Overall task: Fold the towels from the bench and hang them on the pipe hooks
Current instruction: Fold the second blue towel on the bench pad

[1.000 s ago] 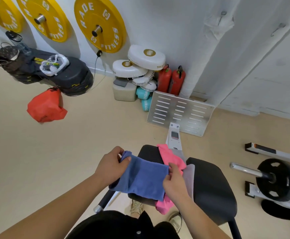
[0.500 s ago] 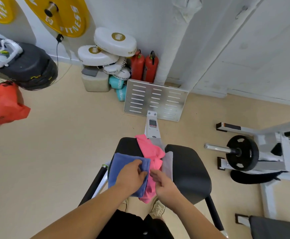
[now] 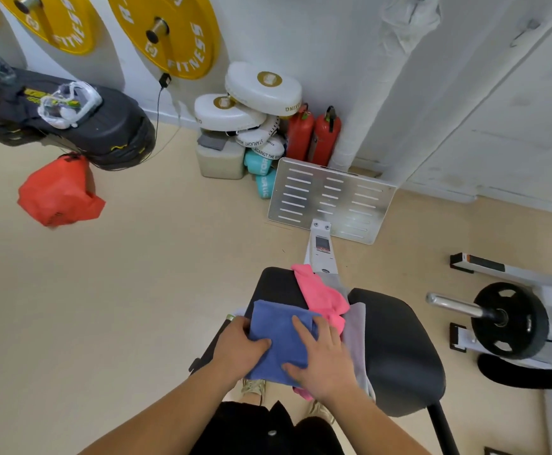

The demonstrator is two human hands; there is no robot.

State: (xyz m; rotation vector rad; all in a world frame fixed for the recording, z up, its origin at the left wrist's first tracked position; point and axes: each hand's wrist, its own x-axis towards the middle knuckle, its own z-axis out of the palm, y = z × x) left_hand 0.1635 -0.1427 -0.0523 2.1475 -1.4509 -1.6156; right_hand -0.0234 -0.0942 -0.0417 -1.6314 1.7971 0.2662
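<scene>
A folded blue towel (image 3: 281, 336) lies on the near end of the black padded bench (image 3: 399, 349). My left hand (image 3: 238, 349) grips its left edge, thumb on top. My right hand (image 3: 320, 356) lies flat on the towel's right half with fingers spread. A crumpled pink towel (image 3: 320, 293) sits just behind the blue one, and a pale grey towel (image 3: 356, 336) lies partly under both. A white wrapped pipe (image 3: 383, 93) rises in the corner ahead, with a pale cloth (image 3: 409, 18) hanging near its top. A small hook (image 3: 531, 24) shows on the slanted pipe to the right.
A metal footplate (image 3: 330, 198) stands beyond the bench, with two red extinguishers (image 3: 314, 136) and white pads (image 3: 261, 90) behind it. A barbell plate on a rack (image 3: 511, 320) is on the right. A red bag (image 3: 58, 192) hangs at left. Yellow weight plates (image 3: 169, 31) are on the wall.
The blue towel, held stretched between both hands a second ago, was folded over and now lies on the bench. My right hand has gone from pinching it to pressing flat on it.
</scene>
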